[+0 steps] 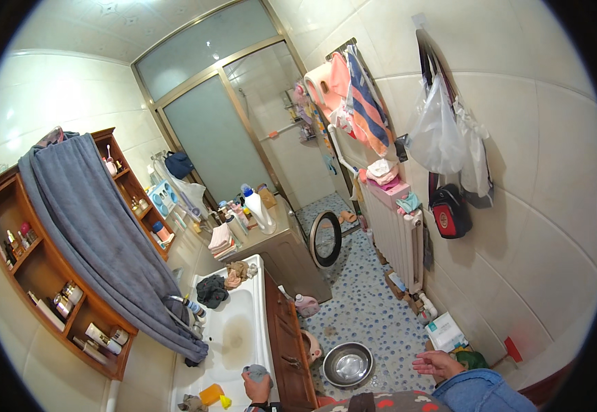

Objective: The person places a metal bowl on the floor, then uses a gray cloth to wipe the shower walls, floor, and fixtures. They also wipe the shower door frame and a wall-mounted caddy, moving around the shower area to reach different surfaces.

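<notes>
My left hand (pixel 257 390) grips a small grey cloth (pixel 256 372) at the front part of the white sink (pixel 261 316). An orange bar-like item (pixel 211 393) and a small yellow piece (pixel 225 402) lie to its left. Faintly brownish water (pixel 234 338) sits in the basin, and bunched dark and tan cloths (pixel 212 290) rest at the sink's far end. My right hand (pixel 435 365) is held out at the lower right with its fingers apart and nothing in them. A steel bowl (pixel 348 364) stands on the floor between my hands.
A wooden wall cabinet (pixel 75 319) with a grey towel hangs at left. Beyond the sink stands a washing machine (pixel 288 261), its round door (pixel 326 261) open into the walkway. A radiator (pixel 398 247), hanging bags (pixel 439 130) and a white box (pixel 447 333) line the right wall.
</notes>
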Motion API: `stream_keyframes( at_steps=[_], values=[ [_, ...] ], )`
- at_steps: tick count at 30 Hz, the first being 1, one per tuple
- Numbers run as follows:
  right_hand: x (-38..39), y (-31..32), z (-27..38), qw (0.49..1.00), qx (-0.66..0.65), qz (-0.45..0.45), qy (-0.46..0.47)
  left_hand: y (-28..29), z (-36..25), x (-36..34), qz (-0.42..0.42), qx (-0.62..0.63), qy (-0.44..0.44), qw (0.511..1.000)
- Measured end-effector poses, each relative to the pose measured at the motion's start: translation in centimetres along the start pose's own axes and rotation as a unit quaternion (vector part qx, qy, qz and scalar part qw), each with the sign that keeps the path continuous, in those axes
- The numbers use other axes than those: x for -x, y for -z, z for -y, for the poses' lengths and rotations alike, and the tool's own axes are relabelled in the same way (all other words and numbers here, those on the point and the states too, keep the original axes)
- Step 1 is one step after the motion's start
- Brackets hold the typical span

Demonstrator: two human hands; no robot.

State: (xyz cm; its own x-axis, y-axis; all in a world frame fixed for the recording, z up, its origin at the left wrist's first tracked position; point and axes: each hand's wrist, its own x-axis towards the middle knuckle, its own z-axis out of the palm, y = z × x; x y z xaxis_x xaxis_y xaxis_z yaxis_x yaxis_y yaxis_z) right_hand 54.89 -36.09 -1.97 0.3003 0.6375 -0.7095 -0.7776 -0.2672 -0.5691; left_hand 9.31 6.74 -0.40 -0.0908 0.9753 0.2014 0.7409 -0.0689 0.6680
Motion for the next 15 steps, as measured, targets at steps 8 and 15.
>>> stream_keyframes(
  at_steps=[8, 15],
  values=[
    [-0.5, -0.4, 1.1, 0.999, 0.032, -0.003, -0.019, -2.4, -1.8, 0.1, 0.069, 0.097, -0.025, 0.993],
    [0.1, -9.8, 6.7, 0.960, 0.136, 0.215, 0.113, -4.9, -15.4, 5.5, 0.432, 0.332, -0.016, 0.838]
  ],
)
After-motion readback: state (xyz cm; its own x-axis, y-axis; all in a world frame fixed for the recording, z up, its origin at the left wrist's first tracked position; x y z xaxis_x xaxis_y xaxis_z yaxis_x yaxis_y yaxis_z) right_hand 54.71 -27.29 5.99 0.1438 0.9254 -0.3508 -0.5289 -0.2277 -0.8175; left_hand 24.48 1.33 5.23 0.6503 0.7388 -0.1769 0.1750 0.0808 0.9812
